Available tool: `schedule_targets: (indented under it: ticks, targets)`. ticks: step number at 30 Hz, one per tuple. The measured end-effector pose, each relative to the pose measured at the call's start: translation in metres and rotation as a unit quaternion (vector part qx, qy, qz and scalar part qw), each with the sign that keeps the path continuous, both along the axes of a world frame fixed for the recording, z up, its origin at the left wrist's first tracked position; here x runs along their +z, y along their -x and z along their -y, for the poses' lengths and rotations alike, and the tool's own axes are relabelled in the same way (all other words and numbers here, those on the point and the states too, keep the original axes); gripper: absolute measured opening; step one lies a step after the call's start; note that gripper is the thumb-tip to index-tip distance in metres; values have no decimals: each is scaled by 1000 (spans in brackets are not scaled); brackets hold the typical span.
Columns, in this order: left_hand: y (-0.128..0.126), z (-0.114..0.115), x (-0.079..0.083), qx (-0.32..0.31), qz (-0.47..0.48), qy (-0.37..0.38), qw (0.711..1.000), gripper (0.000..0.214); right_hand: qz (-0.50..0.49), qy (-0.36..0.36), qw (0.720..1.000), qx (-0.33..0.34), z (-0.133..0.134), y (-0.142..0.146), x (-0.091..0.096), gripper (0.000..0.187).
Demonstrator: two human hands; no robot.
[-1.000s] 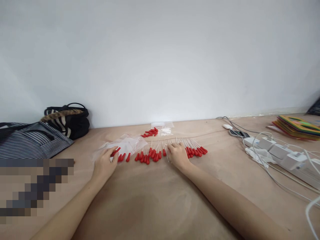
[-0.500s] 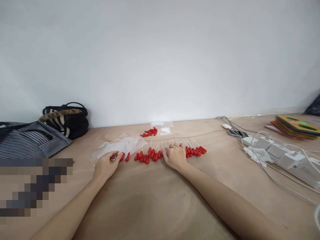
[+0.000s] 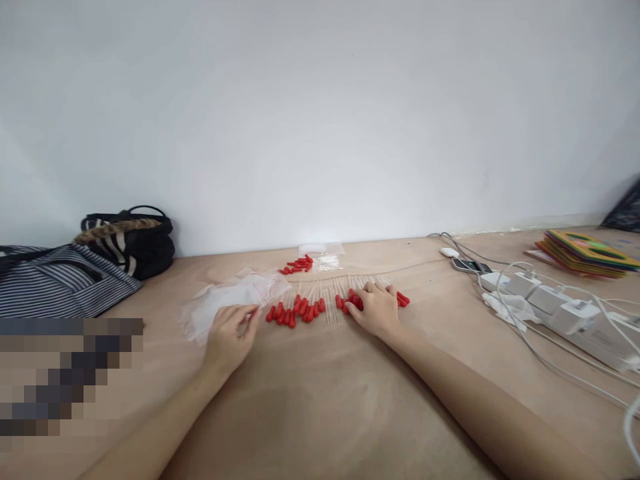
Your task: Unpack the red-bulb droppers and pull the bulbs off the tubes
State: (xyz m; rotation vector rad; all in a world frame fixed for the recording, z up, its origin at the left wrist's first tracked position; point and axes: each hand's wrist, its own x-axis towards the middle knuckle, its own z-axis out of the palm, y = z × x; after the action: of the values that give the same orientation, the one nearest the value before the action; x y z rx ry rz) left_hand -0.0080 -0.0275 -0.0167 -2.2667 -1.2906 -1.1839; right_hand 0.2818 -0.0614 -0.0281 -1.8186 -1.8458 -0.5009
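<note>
Droppers with red rubber bulbs (image 3: 287, 316) and thin clear stems lie side by side in a row on the brown table, bulbs toward me. Between two groups of bulbs, several clear stems (image 3: 330, 310) show no red ends. My right hand (image 3: 377, 311) rests palm down on the right-hand group of droppers, thumb apart from its fingers, hiding some bulbs. Left of the row, my left hand (image 3: 231, 339) has thumb and forefinger pinched together beside the end bulb; what they hold, if anything, is hidden. Clear plastic bags (image 3: 225, 297) lie just behind it.
Farther back are a small pile of red bulbs (image 3: 297, 265) and a clear bag of thin white sticks (image 3: 327, 260). Bags (image 3: 135, 243) stand at left. At right are a power strip with chargers (image 3: 575, 313), cables, a phone (image 3: 470, 265) and stacked coloured boards (image 3: 585, 253).
My right hand has shifted right along the row, uncovering stems and bulbs. My left hand has moved slightly right, and the two separate bulbs by its fingertips are out of sight.
</note>
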Motion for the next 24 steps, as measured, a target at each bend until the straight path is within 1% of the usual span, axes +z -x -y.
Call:
schedule_targets:
  ticks: [3, 6, 8, 10, 13, 16, 18, 20, 22, 24]
  targets:
    - [-23, 18, -2, -97, -14, -7, 995, 16, 20, 3, 1000, -2, 1, 0, -1, 23]
    - [-41, 32, -3, -164, -10, 5, 986, 14, 27, -10, 1000, 9, 0, -5, -4, 23]
    - [-48, 38, -4, -188, 2, 27, 982, 14, 27, -41, 999, 19, -2, -7, -6, 25]
    - [-52, 42, -4, -197, 17, 66, 978, 14, 27, -90, 995, 33, -2, -7, -6, 26]
    - [-55, 46, -5, -204, 41, 159, 965, 18, 32, -167, 983, 73, 6, 0, -6, 25]
    - [-60, 50, -8, -240, 54, 258, 934, 24, 52, -216, 964, 146, 25, 15, -5, 21]
    - [-65, 52, -10, -275, 73, 317, 905, 29, 78, -242, 945, 204, 38, 26, -5, 18]
    - [-71, 52, -11, -299, 112, 375, 870, 35, 103, -263, 925, 255, 48, 36, -6, 17]
    - [-77, 52, -12, -307, 157, 430, 835, 37, 115, -272, 909, 295, 52, 45, -6, 18]
    - [-80, 51, -12, -302, 187, 463, 812, 35, 116, -268, 896, 334, 51, 49, -6, 20]
